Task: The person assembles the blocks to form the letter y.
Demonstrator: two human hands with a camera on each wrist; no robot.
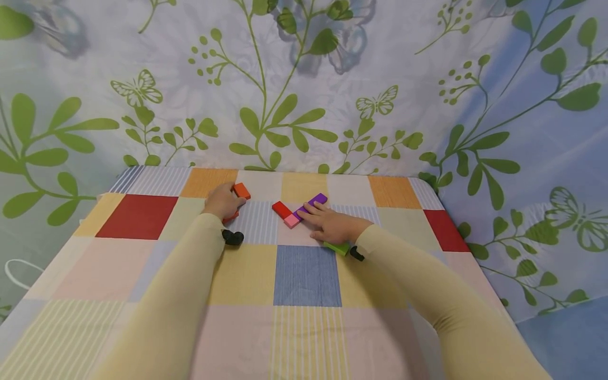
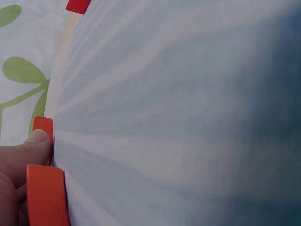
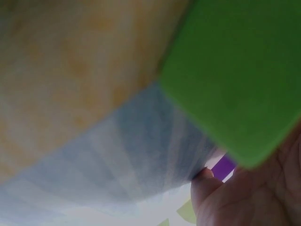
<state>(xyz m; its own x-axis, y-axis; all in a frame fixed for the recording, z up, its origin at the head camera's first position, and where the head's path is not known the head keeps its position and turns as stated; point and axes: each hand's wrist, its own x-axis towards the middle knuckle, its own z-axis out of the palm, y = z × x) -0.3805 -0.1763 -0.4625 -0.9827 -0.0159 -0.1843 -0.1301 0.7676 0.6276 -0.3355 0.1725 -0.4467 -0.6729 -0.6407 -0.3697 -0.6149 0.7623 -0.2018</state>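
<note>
At the far left of the table, my left hand [image 1: 222, 201] has its thumb and index finger at an orange block [image 1: 241, 190]. The left wrist view shows the thumb against that orange block [image 2: 43, 123]. Closer to the wrist, a second orange-red block [image 1: 231, 217] lies partly under the hand. My right hand [image 1: 334, 223] spreads its fingers over a long purple block [image 1: 317, 199], partly covering it. A pink block [image 1: 292, 221] meets the purple one and a red block [image 1: 282, 209] at an angle. Under the right palm and wrist is a green block [image 1: 338, 248], largely hidden.
A patchwork cloth [image 1: 307, 275] covers the table. Behind the far edge hangs a curtain [image 1: 304, 95] with green leaves and butterflies. A white cable loop [image 1: 21, 272] shows off the left edge. Dark wrist cameras sit beneath both sleeves.
</note>
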